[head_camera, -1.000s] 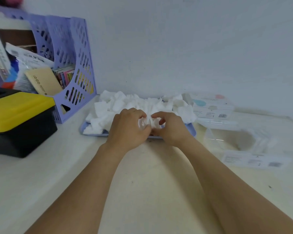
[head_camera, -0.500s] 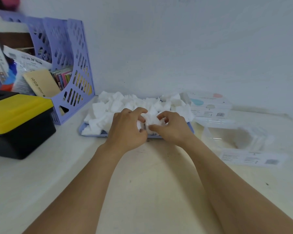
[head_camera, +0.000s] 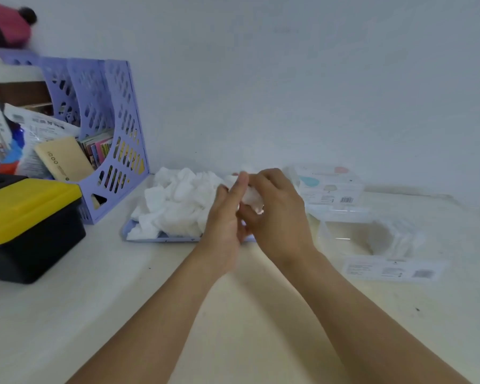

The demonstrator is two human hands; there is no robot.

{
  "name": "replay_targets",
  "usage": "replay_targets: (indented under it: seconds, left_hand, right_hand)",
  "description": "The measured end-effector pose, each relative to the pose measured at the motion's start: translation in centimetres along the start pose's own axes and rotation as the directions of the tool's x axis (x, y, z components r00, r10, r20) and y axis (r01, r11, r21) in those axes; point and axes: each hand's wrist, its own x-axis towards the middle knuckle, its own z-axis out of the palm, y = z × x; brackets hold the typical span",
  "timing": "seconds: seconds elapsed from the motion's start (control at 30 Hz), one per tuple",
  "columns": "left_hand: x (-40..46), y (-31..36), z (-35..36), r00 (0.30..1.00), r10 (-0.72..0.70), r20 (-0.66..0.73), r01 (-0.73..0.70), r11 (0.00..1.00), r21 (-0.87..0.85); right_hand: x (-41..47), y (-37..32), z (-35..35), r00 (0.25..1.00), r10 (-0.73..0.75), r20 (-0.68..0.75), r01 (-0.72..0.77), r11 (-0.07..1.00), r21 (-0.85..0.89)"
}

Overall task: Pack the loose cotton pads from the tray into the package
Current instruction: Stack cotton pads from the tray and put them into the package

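A person's right hand (head_camera: 277,214) curls round a small wad of cotton pads (head_camera: 251,195) held just above the near edge of the tray (head_camera: 161,239), while the left hand (head_camera: 225,217) meets it with fingers mostly straight, steadying the wad; motion blur makes it hard to tell whether the left thumb also pinches it. The remaining loose pads (head_camera: 178,200) lie heaped across the tray, and the clear package (head_camera: 372,234) waits to the right on the table (head_camera: 261,314), apparently already holding a short stack at its far end. The risk from here is likely spillage: the wad looks loosely bunched, so pads could slip out on the carry across and drop onto the table, or catch on the package's soft mouth and crumple instead of stacking flat. The pale table runs up to a plain white wall (head_camera: 288,79). On the left stand a yellow-lidded black box (head_camera: 31,225) and a lilac file rack (head_camera: 103,128) stuffed with papers, and a second printed pack (head_camera: 330,187) rests behind the package.
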Motion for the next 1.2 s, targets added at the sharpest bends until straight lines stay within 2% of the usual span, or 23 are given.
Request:
replay_targets:
  seconds: [0.07, 0.17, 0.27, 0.33, 0.47, 0.7, 0.93, 1.07, 1.2]
  left_hand:
    - [-0.2, 0.0, 1.8, 0.989, -0.136, 0.052, 0.141, 0.983, -0.114]
    - [0.2, 0.6, 3.0, 0.971, -0.238, 0.036, 0.241, 0.953, -0.185]
    - [0.5, 0.7, 3.2, 0.938, -0.327, 0.115, 0.345, 0.911, -0.226]
    - [0.7, -0.1, 2.8, 0.922, -0.360, 0.145, 0.383, 0.903, -0.196]
    - [0.8, -1.7, 2.2, 0.889, -0.417, 0.190, 0.454, 0.860, -0.234]
    - [0.9, -3.0, 2.2, 0.869, -0.447, 0.211, 0.483, 0.860, -0.168]
    - [0.8, -3.3, 2.3, 0.879, -0.417, 0.231, 0.461, 0.866, -0.191]
    - [0.9, -3.4, 2.0, 0.870, -0.423, 0.253, 0.477, 0.852, -0.218]
    - [0.8, -3.3, 1.8, 0.870, -0.417, 0.262, 0.474, 0.855, -0.212]
  right_hand:
    - [0.2, 0.3, -1.3, 0.999, 0.000, 0.039, 0.001, 1.000, -0.026]
    - [0.1, 1.8, -3.8, 0.988, 0.034, 0.150, -0.059, 0.984, 0.169]
    - [-0.4, 3.7, -5.9, 0.961, 0.075, 0.267, -0.159, 0.938, 0.307]
    - [-0.3, 5.0, -6.9, 0.955, 0.085, 0.286, -0.169, 0.944, 0.283]
    - [-0.6, 7.2, -7.6, 0.955, 0.035, 0.294, -0.083, 0.985, 0.150]
    - [-1.3, 8.1, -7.5, 0.898, 0.119, 0.423, -0.236, 0.942, 0.237]
    - [-1.5, 8.2, -7.5, 0.925, 0.095, 0.369, -0.177, 0.964, 0.196]
    - [-1.2, 8.1, -7.8, 0.939, 0.063, 0.338, -0.153, 0.957, 0.248]
    - [-1.1, 8.1, -7.9, 0.927, 0.048, 0.372, -0.157, 0.950, 0.269]
